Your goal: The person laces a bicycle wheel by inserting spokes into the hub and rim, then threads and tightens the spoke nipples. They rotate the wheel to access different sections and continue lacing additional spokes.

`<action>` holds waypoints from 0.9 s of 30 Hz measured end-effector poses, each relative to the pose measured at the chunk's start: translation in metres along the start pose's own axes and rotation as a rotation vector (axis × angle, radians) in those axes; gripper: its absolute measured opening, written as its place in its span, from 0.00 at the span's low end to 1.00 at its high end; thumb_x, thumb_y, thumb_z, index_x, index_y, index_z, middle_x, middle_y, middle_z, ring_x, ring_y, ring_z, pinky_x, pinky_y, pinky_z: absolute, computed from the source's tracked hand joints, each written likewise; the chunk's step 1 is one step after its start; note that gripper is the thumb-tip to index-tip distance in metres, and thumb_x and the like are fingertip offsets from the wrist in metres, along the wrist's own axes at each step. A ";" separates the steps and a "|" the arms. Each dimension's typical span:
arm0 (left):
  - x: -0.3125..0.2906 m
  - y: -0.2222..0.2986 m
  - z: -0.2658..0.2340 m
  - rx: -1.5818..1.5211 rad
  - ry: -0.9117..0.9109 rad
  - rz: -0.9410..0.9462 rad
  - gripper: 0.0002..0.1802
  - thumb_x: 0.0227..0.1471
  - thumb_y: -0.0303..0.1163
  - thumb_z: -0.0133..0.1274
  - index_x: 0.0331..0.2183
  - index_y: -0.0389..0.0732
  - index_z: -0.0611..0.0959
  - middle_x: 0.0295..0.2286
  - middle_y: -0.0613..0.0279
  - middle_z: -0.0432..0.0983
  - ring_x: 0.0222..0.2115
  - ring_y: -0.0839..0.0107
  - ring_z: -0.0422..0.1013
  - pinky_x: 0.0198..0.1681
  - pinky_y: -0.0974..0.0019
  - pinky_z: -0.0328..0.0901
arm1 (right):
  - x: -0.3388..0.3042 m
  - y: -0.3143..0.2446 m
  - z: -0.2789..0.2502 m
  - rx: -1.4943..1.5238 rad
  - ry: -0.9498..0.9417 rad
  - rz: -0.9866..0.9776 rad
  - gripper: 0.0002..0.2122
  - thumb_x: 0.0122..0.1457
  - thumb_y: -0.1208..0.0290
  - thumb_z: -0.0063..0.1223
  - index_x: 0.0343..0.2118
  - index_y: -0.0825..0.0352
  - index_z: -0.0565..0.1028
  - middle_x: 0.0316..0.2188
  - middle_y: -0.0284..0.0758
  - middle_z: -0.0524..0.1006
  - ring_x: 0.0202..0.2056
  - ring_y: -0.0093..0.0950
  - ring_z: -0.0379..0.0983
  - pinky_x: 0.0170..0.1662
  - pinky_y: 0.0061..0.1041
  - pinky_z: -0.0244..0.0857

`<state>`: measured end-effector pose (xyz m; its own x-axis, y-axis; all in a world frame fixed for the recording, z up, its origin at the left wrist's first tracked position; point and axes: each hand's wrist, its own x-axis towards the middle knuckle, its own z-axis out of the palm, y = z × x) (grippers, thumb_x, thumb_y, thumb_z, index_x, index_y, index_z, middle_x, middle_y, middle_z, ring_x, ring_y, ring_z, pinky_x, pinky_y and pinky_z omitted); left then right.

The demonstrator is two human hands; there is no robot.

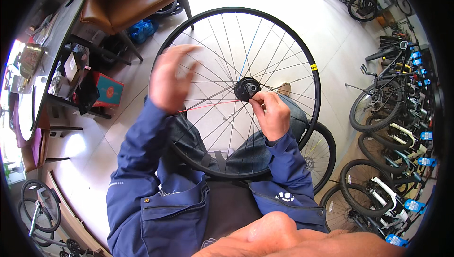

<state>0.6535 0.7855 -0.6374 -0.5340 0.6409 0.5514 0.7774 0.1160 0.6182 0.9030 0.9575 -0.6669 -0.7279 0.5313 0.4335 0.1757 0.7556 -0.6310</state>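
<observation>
A bicycle wheel (318, 87) with a black, tyreless rim lies across my lap. Most of its thin spokes are dark, but one is blue (252, 47) and another red (210, 104). In its middle sits the black hub (243, 88), with a grey axle end facing up. My right hand (272, 115) pinches at the near edge of the hub, thumb and forefinger together. Over the left part of the rim hovers my left hand (172, 80), smeared by motion, its fingers curved and apart with nothing visible between them.
Another wheel with a tyre (326, 158) is beside my right leg. Several bicycles (378, 106) line the right side. At left are a table (61, 25) and a red box (108, 89); a brown leather chair (137, 9) stands at the far left.
</observation>
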 end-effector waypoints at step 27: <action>0.020 -0.003 0.124 -0.283 -0.497 0.403 0.10 0.59 0.28 0.60 0.43 0.47 0.86 0.41 0.63 0.86 0.48 0.54 0.81 0.53 0.52 0.73 | -0.013 -0.007 0.016 0.166 0.102 0.160 0.09 0.57 0.85 0.69 0.38 0.68 0.81 0.31 0.34 0.83 0.31 0.24 0.83 0.35 0.26 0.78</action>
<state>0.6821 0.8917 -0.6977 0.0454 0.8717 0.4880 0.7306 -0.3621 0.5789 0.9009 0.9396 -0.6786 -0.6270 0.6818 0.3769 0.1665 0.5899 -0.7901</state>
